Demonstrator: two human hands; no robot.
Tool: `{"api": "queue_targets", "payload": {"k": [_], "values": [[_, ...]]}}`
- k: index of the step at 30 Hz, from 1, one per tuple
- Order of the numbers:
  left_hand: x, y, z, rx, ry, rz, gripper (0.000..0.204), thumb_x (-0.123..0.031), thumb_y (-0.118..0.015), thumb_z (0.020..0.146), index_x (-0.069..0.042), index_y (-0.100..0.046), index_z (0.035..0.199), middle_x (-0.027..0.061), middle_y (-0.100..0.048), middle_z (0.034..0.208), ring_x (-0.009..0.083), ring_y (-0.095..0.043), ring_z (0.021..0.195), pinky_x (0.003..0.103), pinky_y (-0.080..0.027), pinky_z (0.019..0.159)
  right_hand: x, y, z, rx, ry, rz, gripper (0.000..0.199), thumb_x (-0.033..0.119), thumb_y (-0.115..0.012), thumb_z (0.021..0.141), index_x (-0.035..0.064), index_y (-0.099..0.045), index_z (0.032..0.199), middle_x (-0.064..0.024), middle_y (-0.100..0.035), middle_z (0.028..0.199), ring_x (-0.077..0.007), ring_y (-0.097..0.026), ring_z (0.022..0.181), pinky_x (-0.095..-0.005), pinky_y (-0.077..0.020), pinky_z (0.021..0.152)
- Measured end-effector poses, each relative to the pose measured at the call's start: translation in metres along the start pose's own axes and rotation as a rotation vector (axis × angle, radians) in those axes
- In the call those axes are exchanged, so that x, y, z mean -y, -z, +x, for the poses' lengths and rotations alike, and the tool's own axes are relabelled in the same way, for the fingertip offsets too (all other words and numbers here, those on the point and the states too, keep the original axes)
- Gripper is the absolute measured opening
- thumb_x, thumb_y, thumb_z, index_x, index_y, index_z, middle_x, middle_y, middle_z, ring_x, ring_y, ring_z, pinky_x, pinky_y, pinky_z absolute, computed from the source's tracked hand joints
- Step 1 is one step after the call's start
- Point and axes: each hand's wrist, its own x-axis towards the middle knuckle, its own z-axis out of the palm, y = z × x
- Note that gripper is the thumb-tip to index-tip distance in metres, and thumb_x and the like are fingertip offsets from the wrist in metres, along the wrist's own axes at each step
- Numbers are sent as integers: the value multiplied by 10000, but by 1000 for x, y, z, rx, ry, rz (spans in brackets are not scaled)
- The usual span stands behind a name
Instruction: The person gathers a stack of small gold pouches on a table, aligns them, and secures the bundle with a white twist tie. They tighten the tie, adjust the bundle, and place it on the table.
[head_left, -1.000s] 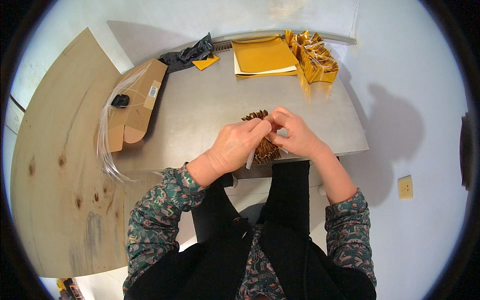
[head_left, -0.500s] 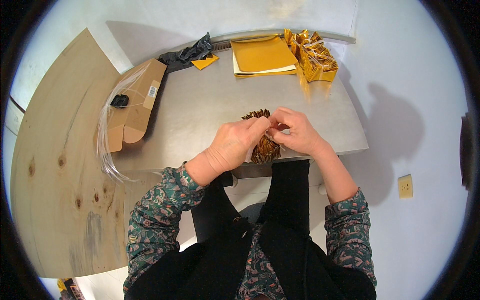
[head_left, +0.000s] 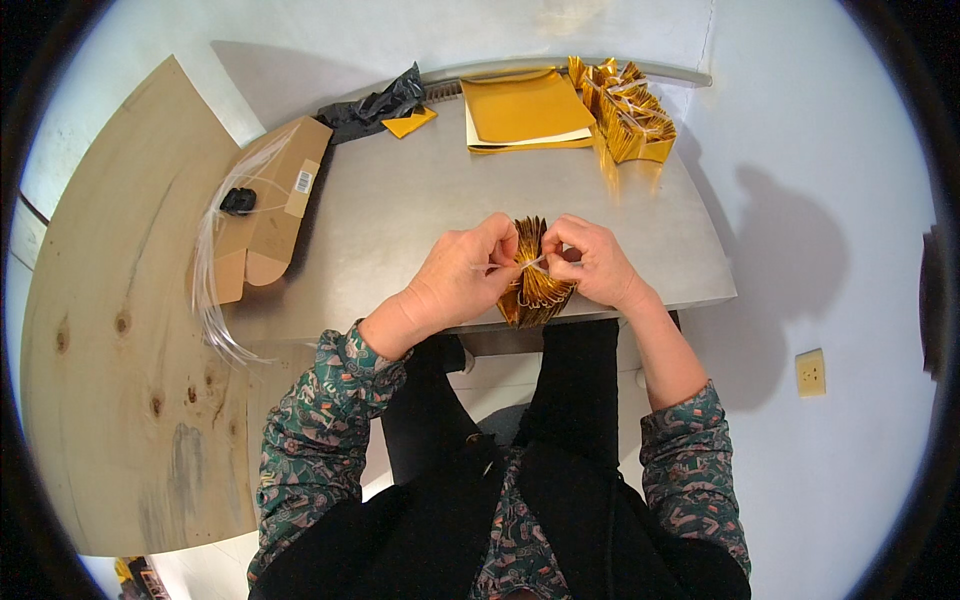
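Note:
A pleated bundle of gold foil paper (head_left: 542,290) lies at the front edge of the metal table, cinched at its waist by a thin white plastic string (head_left: 531,264). My left hand (head_left: 465,262) pinches one end of the string on the bundle's left side. On the other side, my right hand (head_left: 590,262) grips the opposite end between thumb and fingers. The string runs taut across the pleats, which fan out above and below it. My fingertips hide part of the bundle's sides.
A stack of gold sheets (head_left: 528,110) lies at the back, beside several tied gold bundles (head_left: 632,112). On the left, white strings (head_left: 207,260) drape over a cardboard box (head_left: 262,215) with a black object (head_left: 238,201). Black plastic (head_left: 375,108) and a gold piece (head_left: 409,123) lie behind it.
My hands have moved apart, pulling the string tight. The bundle's middle is now squeezed narrow, and its lower pleats spread wider.

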Motion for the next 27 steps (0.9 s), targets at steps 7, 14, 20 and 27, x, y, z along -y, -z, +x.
{"api": "queue_targets", "payload": {"k": [7,14,20,27], "values": [[19,1,-20,27,156,-348,151,-86,-660,946,-49,-525,1004,103,-703,1059,144,-660,884,306,-558,812,2,-19,-1,-55,-8,123,90,-11,-631,829,21,-582,897,-63,-588,851,-158,-597,732,-297,-501,690],[64,14,-33,-212,77,-348,541,-87,-627,928,-23,-409,1418,138,-621,1293,257,-521,1284,405,-410,1084,32,-37,-33,-303,-124,312,488,103,-670,917,-11,-495,1358,-159,-610,1205,-220,-629,1111,-355,-521,956],[74,19,-42,-113,43,-77,651,-196,-730,912,-48,-403,1455,187,-629,1296,272,-623,1199,356,-516,952,78,-91,-40,-354,-150,134,919,279,-804,821,-33,-298,1522,-235,-527,1362,-292,-580,1214,-417,-481,1032],[43,60,-57,-428,90,-944,590,-223,-709,951,18,-444,1420,135,-559,1397,223,-593,1226,376,-518,983,118,-123,6,-497,-119,747,769,62,-704,890,-45,-284,1526,-171,-461,1439,-237,-473,1333,-381,-374,1129]]}}
